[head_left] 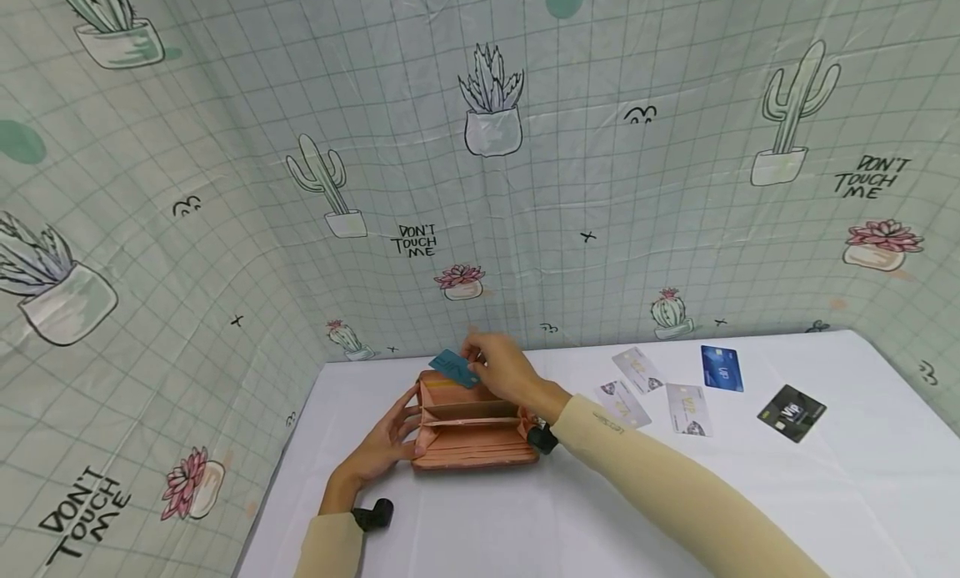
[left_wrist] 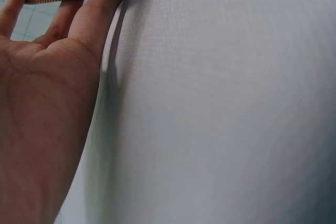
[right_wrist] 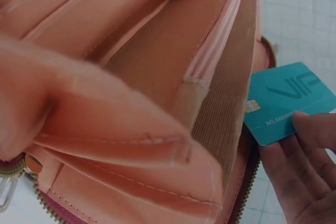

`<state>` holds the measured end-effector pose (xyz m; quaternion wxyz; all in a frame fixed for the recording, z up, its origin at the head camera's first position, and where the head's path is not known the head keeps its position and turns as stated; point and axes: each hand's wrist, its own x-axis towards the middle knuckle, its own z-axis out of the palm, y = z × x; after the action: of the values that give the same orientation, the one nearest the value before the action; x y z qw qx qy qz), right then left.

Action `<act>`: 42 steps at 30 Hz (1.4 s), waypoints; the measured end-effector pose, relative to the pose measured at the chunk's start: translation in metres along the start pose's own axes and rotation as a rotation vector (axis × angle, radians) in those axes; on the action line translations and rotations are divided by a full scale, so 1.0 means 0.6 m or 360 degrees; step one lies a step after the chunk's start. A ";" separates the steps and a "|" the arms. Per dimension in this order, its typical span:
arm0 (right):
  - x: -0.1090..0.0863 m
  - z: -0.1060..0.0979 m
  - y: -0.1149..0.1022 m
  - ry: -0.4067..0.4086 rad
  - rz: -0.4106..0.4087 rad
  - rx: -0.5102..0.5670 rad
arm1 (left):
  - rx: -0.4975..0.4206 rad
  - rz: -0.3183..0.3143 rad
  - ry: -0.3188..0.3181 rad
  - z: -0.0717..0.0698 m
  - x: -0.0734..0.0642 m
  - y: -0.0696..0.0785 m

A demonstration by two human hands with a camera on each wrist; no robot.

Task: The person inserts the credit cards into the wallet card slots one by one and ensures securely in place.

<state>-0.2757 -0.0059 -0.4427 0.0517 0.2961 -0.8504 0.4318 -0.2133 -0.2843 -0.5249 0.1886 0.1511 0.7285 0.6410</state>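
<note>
An orange zip-around wallet lies unzipped and spread wide on the white table, its inner dividers and slots showing. At its left side, my left hand holds the edge, the thumb near the front corner and the fingers further back along the rim. Above the wallet's back panel, my right hand pinches a teal card between thumb and fingers. In the right wrist view, the card shows VIP lettering and a gold chip, with its chip end beside the wallet's back inner wall. Brass zip teeth line the wallet's rim.
To the right on the table lie several silver cards, a blue VIP card and a black VIP card. A cactus-print cloth hangs behind and at the left.
</note>
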 end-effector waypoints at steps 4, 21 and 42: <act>0.003 0.001 -0.001 -0.0020 -0.0013 -0.0049 | -0.0012 0.0002 -0.0004 0.001 0.000 0.001; 0.024 -0.003 -0.001 -0.0285 -0.0235 -0.0348 | 0.0054 -0.0005 0.0000 0.001 0.000 0.002; 0.064 0.004 -0.021 -0.0572 -0.0295 -0.0686 | -0.0001 0.0034 -0.0042 -0.003 0.001 0.000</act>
<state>-0.2998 -0.0310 -0.4222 0.0011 0.4265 -0.8874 0.1751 -0.2146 -0.2858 -0.5245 0.1914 0.1671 0.7241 0.6412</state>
